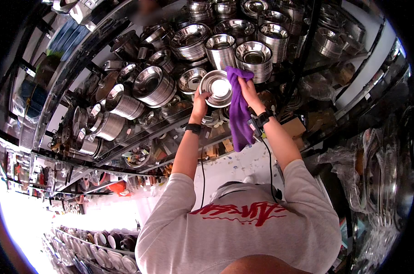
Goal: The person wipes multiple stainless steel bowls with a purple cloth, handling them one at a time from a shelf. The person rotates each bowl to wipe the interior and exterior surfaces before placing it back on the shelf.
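Observation:
A shiny round metal bowl point(218, 89) is gripped at its left rim by my left hand point(200, 105), the thumb over the inside edge. My right hand point(249, 93) holds a purple cloth point(240, 118) against the bowl's right rim; the cloth hangs down past my wrist. Right behind the cloth stands a tall stack of metal bowls point(256, 68), with another narrow stack point(222, 56) to its left. A single metal bowl point(192, 79) lies just left of the one in my hand.
More stacks of metal bowls point(155, 87) fill the shelf to the left and behind. The dark shelf edge point(162, 127) runs below my hands. Lower shelves hold cardboard boxes point(293, 127). Plastic-wrapped goods point(375, 171) stand at the right. Black cables hang from both wrists.

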The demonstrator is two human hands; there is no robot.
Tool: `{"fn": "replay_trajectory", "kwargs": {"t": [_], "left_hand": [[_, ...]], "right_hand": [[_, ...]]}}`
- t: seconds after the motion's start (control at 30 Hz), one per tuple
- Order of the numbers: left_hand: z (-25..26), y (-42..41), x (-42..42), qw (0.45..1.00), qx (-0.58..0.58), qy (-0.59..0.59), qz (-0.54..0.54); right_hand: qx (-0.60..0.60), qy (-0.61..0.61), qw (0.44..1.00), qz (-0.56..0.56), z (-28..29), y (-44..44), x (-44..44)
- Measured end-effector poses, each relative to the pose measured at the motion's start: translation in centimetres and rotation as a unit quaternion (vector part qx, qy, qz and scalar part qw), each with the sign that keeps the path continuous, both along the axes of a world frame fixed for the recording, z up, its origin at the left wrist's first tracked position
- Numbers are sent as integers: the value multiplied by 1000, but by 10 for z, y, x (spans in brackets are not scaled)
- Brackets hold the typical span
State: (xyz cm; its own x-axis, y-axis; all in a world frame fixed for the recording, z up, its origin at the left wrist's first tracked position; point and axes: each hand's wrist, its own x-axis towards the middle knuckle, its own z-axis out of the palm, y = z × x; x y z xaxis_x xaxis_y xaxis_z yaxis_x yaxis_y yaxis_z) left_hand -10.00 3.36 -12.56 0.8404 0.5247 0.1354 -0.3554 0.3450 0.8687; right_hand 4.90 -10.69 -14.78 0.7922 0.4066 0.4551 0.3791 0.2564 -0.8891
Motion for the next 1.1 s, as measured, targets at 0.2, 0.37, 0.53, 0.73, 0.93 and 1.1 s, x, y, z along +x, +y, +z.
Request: {"fn": "replay_trajectory", "kwargs": {"t": [0.2,0.37,0.53,0.73,0.93,1.1], "left_hand": [[8,-7,1,996,-46,21,79],[38,-15,12,993,-34,-38,104],[112,-55,59,1000,14,16,-11],[122,-58,105,979,155,128,41],[106,-58,123,908,363,157,139],[94,-50,119,812,521,171,202]], "right_hand": [[-82,-99,990,-55,-8,3,13],[-181,-297,934,-83,2,4,-18],[-302,-238,921,-58,-3,2,2],[-234,-230,944,-35,8,-3,-3],[-237,-209,948,-30,9,-1,-3],[-223,-196,955,-6,15,-3,-5]]}}
